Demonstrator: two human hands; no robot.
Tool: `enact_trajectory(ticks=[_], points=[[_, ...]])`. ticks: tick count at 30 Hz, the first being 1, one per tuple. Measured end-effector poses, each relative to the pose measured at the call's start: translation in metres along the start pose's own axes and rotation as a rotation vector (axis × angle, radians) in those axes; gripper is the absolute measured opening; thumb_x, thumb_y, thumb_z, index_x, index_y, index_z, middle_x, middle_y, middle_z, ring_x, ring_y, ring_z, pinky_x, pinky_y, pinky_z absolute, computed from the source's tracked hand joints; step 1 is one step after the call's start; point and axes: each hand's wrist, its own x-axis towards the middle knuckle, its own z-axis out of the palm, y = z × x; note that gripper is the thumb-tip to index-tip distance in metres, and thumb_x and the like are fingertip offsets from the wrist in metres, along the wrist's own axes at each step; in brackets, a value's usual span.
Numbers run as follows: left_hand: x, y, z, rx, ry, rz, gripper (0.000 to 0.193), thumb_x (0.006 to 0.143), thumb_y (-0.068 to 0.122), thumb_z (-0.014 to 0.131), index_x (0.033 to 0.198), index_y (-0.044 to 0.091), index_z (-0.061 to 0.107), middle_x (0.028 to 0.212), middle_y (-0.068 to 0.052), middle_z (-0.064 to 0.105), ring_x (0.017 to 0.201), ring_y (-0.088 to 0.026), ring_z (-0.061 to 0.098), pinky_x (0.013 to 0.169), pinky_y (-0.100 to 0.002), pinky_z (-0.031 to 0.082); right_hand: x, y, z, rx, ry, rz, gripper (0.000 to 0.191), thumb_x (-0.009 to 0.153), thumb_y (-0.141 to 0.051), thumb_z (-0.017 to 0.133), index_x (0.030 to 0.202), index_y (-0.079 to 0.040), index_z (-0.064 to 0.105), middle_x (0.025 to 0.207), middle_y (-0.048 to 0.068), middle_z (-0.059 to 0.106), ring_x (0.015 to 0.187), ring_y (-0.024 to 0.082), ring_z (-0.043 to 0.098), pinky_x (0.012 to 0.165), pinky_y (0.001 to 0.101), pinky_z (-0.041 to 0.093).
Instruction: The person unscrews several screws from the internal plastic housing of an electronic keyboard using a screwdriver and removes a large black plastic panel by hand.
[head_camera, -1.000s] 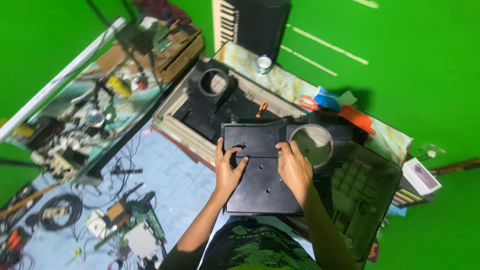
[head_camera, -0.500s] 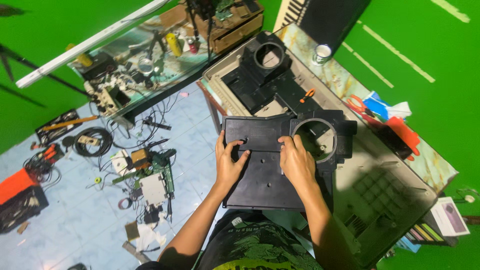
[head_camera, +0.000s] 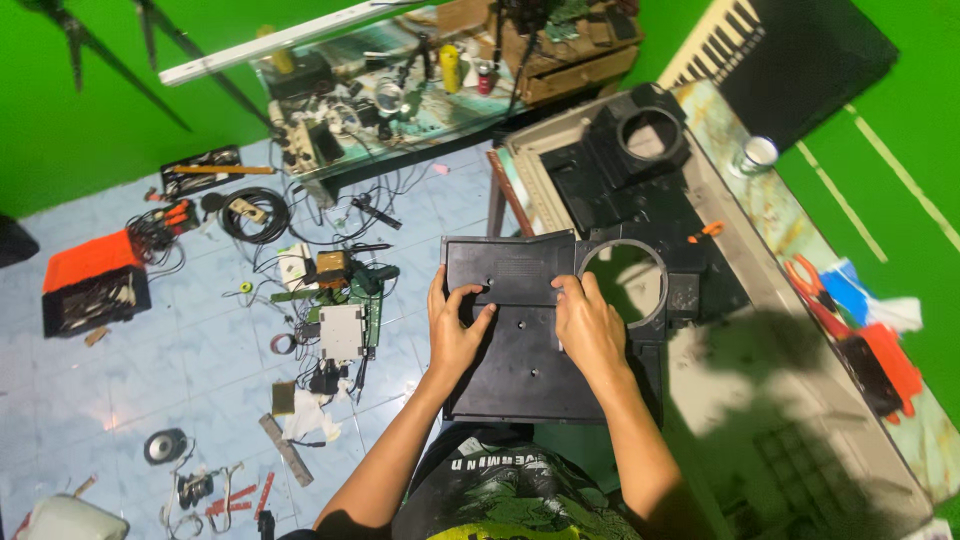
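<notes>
1. Head view: the left hand and right hand lie spread, palms pressed flat on a black plastic panel.
2. The panel sits at the near left edge of the grey casing, beside a round opening.

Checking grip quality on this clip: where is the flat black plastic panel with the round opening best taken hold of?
Best by its two long side edges, from the near end. The black panel is wide, flat and overhangs the grey casing; the left hand and right hand only press on top.
</notes>
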Motion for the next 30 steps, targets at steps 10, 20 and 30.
enact_trajectory(ticks=[10,20,30], points=[[0.053,-0.041,-0.049,0.049,0.138,-0.066,0.034,0.079,0.019,0.085,0.109,0.010,0.072,0.161,-0.030,0.030,0.148,-0.046,0.032,0.118,-0.049,0.030,0.077,-0.051,0.049,0.047,-0.070,-0.141,0.019,0.094,-0.013,0.063,0.113,-0.009,0.066,0.102,0.017,0.060,0.070,0.043,0.067,0.064,0.0526,0.054],[0.109,-0.080,-0.104,0.100,0.251,-0.088,0.034,0.081,0.019,0.085,0.111,0.010,0.071,0.160,-0.030,0.032,0.148,-0.047,0.033,0.118,-0.049,0.031,0.148,-0.107,0.102,0.100,-0.112,-0.274,0.020,0.094,-0.012,0.062,0.114,-0.009,0.065,0.102,0.018,0.060,0.071,0.043,0.068,0.064,0.0522,0.055],[0.135,-0.111,-0.140,0.134,0.286,-0.127,0.033,0.081,0.019,0.084,0.110,0.009,0.071,0.159,-0.030,0.033,0.148,-0.047,0.033,0.119,-0.050,0.031,0.180,-0.149,0.137,0.149,-0.155,-0.311,0.019,0.093,-0.012,0.062,0.112,-0.009,0.066,0.101,0.018,0.061,0.072,0.043,0.068,0.065,0.0513,0.056]])
